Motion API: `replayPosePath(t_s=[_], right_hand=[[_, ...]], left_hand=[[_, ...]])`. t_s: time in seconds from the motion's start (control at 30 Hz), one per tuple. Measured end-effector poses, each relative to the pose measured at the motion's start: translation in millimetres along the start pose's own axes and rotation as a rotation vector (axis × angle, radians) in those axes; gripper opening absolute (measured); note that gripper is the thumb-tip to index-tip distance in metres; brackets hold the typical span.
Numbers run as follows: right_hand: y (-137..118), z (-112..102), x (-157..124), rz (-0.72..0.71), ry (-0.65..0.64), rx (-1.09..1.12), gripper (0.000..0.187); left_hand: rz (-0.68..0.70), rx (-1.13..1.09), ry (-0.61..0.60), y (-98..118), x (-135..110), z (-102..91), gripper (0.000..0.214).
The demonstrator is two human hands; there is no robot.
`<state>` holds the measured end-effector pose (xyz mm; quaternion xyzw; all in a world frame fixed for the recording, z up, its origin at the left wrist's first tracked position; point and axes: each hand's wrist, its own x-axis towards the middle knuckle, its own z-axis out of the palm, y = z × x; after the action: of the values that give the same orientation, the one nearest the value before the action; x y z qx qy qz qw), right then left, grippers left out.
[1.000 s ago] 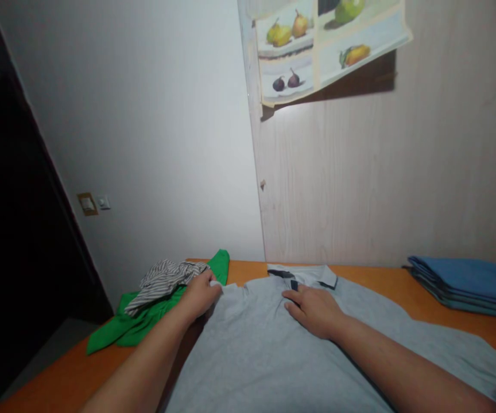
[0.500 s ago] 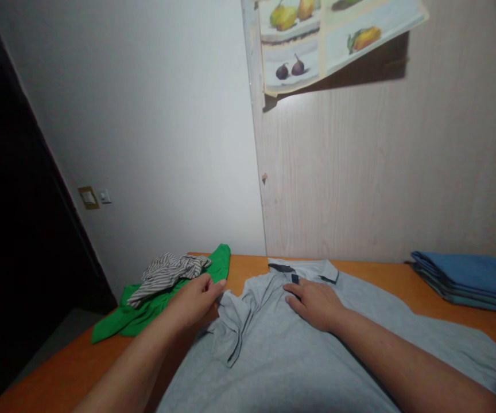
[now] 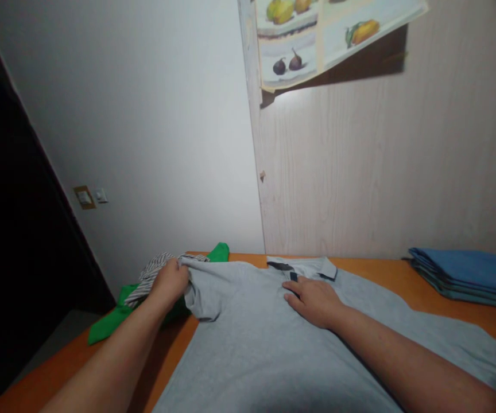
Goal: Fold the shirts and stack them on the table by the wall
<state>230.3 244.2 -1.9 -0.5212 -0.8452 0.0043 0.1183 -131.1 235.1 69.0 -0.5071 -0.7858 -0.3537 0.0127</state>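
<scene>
Where the left hand point(image 3: 169, 282) pinches the shirt point(image 3: 252, 338), its fingertips are hidden.

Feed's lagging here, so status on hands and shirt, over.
Left hand grips sleeve of grey polo shirt, stretched sideways. Right hand flat below collar. Green garment, striped cloth crowd that sleeve.

The shirt point(image 3: 265, 338) is light grey, and its collar point(image 3: 312, 265) has dark edges. The desk point(image 3: 377, 272) is orange. The green cloth point(image 3: 105, 328) is bright. The striped cloth point(image 3: 151, 271) on it is grey and white. The pile point(image 3: 467, 274) is blue. The wall point(image 3: 144, 143) is white, and the panel point(image 3: 381, 172) is pale wood.
</scene>
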Motion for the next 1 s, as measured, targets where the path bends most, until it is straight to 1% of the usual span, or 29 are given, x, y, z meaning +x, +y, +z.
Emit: replayPosePath(t_s=[0.1, 0.23, 0.3, 0.4, 0.47, 0.5, 0.57, 0.63, 0.67, 0.7, 0.73, 0.8, 0.87, 0.9, 0.93, 1.0], right_hand=[[0, 0, 1, -0.001, 0.005, -0.001, 0.049], [1, 0, 0, 0.004, -0.007, 0.008, 0.05], [1, -1, 0, 0.004, -0.002, 0.014, 0.05], [2, 0, 0, -0.001, 0.003, 0.019, 0.05], [3, 2, 1, 0.0, -0.001, 0.02, 0.05], [3, 3, 1, 0.001, -0.002, 0.022, 0.05], [4, 4, 1, 0.001, 0.001, 0.025, 0.05], [4, 4, 2, -0.003, 0.004, 0.022, 0.05], [4, 4, 2, -0.004, 0.004, 0.018, 0.05], [3, 4, 2, -0.004, 0.004, 0.014, 0.051], [3, 3, 1, -0.003, 0.003, 0.01, 0.051], [2, 2, 1, 0.001, 0.0, 0.005, 0.051], [1, 0, 1, 0.005, 0.002, 0.004, 0.05], [1, 0, 0, 0.005, 0.001, 0.005, 0.05], [1, -1, 0, 0.005, 0.0, 0.006, 0.05], [0, -2, 0, 0.004, -0.003, 0.007, 0.05]], left_hand=[[0.025, 0.217, -0.006, -6, 2, 0.4, 0.024], [0.111, 0.528, -0.01, -5, 0, -0.5, 0.033], [0.122, 0.583, 0.004, -5, 5, -3.1, 0.033], [0.093, 0.62, -0.005, -8, 14, -7.8, 0.032], [0.068, 0.618, -0.032, -8, 14, -10.3, 0.03], [0.077, 0.614, -0.026, -7, 12, -11.0, 0.03], [0.166, 0.612, 0.055, -1, 2, -10.4, 0.029], [0.341, 0.592, 0.134, 9, -12, -6.2, 0.028], [0.434, 0.56, 0.13, 14, -21, -2.7, 0.028], [0.515, 0.507, 0.079, 19, -29, 1.7, 0.028], [0.589, 0.44, -0.007, 23, -37, 6.8, 0.028], [0.721, 0.31, -0.231, 28, -49, 17.6, 0.027], [0.789, 0.262, -0.436, 29, -56, 27.3, 0.027], [0.768, 0.273, -0.5, 29, -56, 31.3, 0.027], [0.709, 0.299, -0.534, 30, -54, 34.8, 0.026], [0.542, 0.357, -0.532, 36, -46, 41.7, 0.022]])
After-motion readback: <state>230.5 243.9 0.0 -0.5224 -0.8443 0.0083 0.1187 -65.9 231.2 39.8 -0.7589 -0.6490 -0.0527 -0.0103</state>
